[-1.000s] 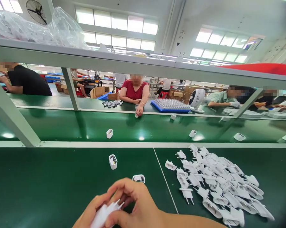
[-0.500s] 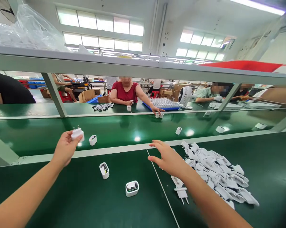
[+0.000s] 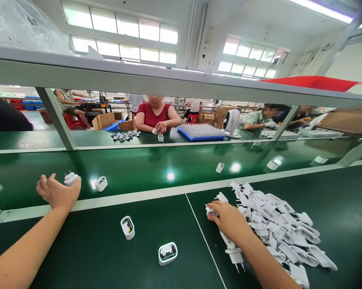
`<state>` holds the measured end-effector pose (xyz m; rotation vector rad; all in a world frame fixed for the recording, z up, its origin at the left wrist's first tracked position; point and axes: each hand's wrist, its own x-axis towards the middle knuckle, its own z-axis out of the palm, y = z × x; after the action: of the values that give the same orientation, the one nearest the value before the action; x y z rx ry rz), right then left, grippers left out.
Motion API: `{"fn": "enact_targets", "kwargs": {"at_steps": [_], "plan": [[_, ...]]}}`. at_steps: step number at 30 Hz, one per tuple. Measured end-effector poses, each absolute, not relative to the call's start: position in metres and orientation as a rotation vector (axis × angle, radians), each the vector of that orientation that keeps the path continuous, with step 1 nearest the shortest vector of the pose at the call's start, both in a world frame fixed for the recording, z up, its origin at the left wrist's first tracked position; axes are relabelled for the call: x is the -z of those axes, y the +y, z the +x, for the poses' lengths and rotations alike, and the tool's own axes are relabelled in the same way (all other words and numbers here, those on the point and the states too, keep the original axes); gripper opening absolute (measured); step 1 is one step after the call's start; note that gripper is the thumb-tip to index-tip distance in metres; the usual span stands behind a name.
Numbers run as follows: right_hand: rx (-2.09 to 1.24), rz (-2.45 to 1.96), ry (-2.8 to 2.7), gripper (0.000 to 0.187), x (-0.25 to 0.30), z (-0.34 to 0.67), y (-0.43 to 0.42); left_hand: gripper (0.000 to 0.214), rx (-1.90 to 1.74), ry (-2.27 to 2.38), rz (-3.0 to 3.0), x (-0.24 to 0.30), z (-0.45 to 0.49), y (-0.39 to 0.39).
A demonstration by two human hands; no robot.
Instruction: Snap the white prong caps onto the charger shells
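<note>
On the left of the green belt, my left hand (image 3: 59,192) has its fingers spread. Beside its thumb stands a white charger (image 3: 70,179) with two pins upward. My right hand (image 3: 229,220) closes its fingers on a white plug piece (image 3: 211,211) at the left edge of a pile of white plug pieces (image 3: 277,224). Another plug piece with two metal pins (image 3: 235,257) lies below that hand, partly covered by it. Two open white charger housings, one upright (image 3: 168,253) and one farther left (image 3: 127,228), stand on the green table with their inner parts showing.
More white housings lie along the belt (image 3: 156,168), one (image 3: 101,184) close to my left hand. A pale ledge (image 3: 156,194) divides belt from table. Across it sits a co-worker in red (image 3: 156,114), near a blue tray (image 3: 201,138) and a fan (image 3: 231,122). A shelf beam (image 3: 168,84) crosses overhead.
My left hand has moved left, lowered the charger to the belt and spread its fingers. My right hand, open before, has come down onto a plug piece. The co-worker's arm has drawn back.
</note>
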<state>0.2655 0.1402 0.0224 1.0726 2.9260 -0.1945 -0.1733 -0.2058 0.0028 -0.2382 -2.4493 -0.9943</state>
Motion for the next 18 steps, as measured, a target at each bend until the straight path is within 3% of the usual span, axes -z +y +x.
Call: {"fn": "enact_targets", "kwargs": {"at_steps": [6,8,11,15,18], "plan": [[0.506,1.115,3.078,0.029,-0.017,0.269,0.141,0.098,0.899,-2.576,-0.606,0.000,-0.142,-0.171],[0.709,1.129,3.181,0.025,-0.018,0.271,0.138,0.085,0.971,-2.706,-0.596,0.003,-0.143,-0.163],[1.221,1.175,3.210,0.024,-0.022,0.272,0.132,0.060,1.051,-2.747,-0.580,0.002,-0.141,-0.160],[2.066,1.170,2.803,0.047,-0.023,0.268,0.122,0.054,1.141,-2.678,-0.614,-0.021,-0.103,-0.161],[2.446,1.047,2.546,0.058,-0.026,0.265,0.115,0.049,1.240,-2.519,-0.702,-0.046,-0.038,-0.166]]}}
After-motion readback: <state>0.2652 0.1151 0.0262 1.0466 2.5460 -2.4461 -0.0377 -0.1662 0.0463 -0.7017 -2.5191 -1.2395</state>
